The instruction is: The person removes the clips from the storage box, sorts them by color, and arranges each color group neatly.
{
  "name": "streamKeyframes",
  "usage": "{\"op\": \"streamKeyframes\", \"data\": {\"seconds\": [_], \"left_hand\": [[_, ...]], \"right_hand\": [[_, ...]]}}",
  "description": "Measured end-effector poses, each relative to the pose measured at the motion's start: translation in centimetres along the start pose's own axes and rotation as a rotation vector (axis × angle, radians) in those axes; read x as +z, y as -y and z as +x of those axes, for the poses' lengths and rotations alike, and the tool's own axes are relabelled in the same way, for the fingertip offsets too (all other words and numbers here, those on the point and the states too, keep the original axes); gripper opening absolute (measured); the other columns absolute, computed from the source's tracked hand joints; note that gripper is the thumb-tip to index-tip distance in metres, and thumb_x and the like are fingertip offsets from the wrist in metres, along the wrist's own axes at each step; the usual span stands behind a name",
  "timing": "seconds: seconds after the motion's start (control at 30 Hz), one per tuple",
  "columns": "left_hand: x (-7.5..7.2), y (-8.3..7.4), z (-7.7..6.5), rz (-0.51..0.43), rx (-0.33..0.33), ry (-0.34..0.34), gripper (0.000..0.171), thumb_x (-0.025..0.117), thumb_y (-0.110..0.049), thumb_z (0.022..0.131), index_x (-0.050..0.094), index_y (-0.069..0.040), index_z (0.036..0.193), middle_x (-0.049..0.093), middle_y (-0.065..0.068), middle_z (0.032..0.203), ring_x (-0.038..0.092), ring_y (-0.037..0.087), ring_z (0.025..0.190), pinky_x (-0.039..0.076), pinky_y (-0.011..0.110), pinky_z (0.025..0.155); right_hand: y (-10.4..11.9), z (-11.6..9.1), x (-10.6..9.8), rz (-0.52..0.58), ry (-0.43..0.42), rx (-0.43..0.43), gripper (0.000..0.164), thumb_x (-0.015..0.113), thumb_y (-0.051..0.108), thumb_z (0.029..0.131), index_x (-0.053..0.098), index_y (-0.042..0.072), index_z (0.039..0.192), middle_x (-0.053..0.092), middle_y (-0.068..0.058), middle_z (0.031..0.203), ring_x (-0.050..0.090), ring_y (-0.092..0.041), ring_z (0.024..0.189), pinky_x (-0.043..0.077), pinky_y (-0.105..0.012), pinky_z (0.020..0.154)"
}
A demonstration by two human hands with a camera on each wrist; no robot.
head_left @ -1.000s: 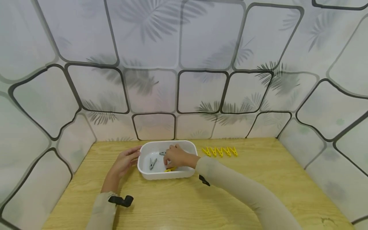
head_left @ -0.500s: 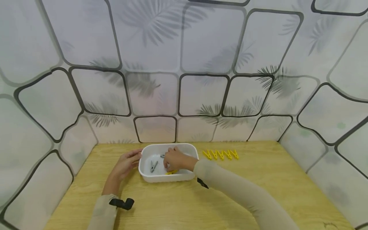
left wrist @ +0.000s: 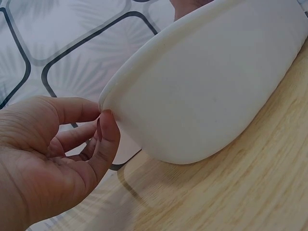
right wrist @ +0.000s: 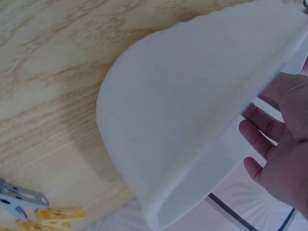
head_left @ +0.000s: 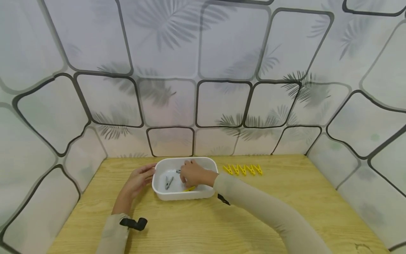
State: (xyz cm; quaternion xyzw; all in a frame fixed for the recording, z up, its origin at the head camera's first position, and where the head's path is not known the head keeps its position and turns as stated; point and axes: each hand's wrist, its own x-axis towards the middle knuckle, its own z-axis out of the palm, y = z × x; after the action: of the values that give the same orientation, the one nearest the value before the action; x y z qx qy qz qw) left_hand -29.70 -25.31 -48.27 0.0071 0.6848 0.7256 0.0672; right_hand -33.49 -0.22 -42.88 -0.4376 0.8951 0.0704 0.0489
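Note:
A white plastic basin [head_left: 185, 196] stands on the wooden table, with grey clothespins [head_left: 169, 183] and a yellow clothespin [head_left: 189, 189] inside. My left hand [head_left: 137, 180] holds the basin's left end; in the left wrist view its thumb [left wrist: 109, 132] and index finger meet at the rim. My right hand [head_left: 194, 174] reaches down into the basin, right above the yellow clothespin. From the right wrist view, its outer fingers [right wrist: 260, 137] are loosely bent, while the thumb and index fingertip are hidden behind the basin wall. I cannot tell whether that hand holds anything.
Right of the basin, several yellow clothespins [head_left: 243, 173] lie in a row on the table [head_left: 285, 197]. A grey clothespin [right wrist: 21, 196] lies beside yellow ones in the right wrist view. Patterned fabric walls [head_left: 219, 141] enclose the table at the back and sides.
The view tips slightly and comes back. The right hand stays low inside the basin with only small shifts over the yellow clothespin, and the left hand keeps its place at the rim.

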Motion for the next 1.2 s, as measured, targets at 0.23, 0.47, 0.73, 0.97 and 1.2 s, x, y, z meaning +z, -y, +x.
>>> {"op": "streamKeyframes", "data": {"seconds": [0.23,0.47,0.73,0.97,1.2], "left_hand": [[0.2,-0.4,-0.3,-0.007,0.003,0.013,0.058,0.057,-0.014,0.105,0.036,0.01,0.153,0.066,-0.013,0.103,0.065,0.002,0.096,0.057,0.021,0.085],[0.4,-0.8,-0.6,-0.025,-0.004,0.014,0.057,0.057,-0.014,0.105,0.036,0.01,0.153,0.066,-0.013,0.104,0.065,0.002,0.096,0.057,0.02,0.085],[0.4,-0.6,-0.5,-0.01,-0.007,0.016,0.057,0.058,-0.015,0.105,0.038,0.008,0.153,0.066,-0.013,0.106,0.065,0.002,0.099,0.057,0.021,0.086],[0.5,-0.5,-0.3,-0.012,-0.006,0.012,0.057,0.059,-0.015,0.105,0.038,0.008,0.152,0.067,-0.013,0.106,0.065,0.002,0.098,0.057,0.021,0.086],[0.2,-0.5,-0.4,0.0,-0.017,0.0,0.057,0.058,-0.016,0.105,0.038,0.008,0.153,0.066,-0.015,0.104,0.064,0.001,0.098,0.057,0.02,0.085]], "right_hand": [[-0.5,-1.0,-1.5,-0.008,-0.018,0.005,0.006,0.08,0.025,0.09,0.081,0.022,0.085,0.073,0.005,0.104,0.056,-0.019,0.104,0.041,-0.051,0.108],[-1.6,-2.0,-2.7,-0.075,-0.033,-0.002,0.011,0.08,0.023,0.087,0.075,0.02,0.078,0.07,0.005,0.095,0.053,-0.019,0.099,0.037,-0.035,0.083],[-3.2,-3.7,-3.4,-0.113,-0.077,0.004,0.014,0.079,0.019,0.082,0.07,0.021,0.072,0.066,0.004,0.087,0.048,-0.018,0.089,0.029,-0.034,0.076],[-4.9,-6.1,-3.6,0.03,-0.172,0.029,0.015,0.082,0.023,0.084,0.072,0.021,0.074,0.065,0.001,0.091,0.046,-0.019,0.088,0.035,-0.041,0.083],[-7.2,-9.3,-3.4,0.225,-0.304,0.055,0.014,0.081,0.021,0.088,0.071,0.021,0.079,0.067,-0.003,0.096,0.045,-0.019,0.09,0.033,-0.045,0.085]]}}
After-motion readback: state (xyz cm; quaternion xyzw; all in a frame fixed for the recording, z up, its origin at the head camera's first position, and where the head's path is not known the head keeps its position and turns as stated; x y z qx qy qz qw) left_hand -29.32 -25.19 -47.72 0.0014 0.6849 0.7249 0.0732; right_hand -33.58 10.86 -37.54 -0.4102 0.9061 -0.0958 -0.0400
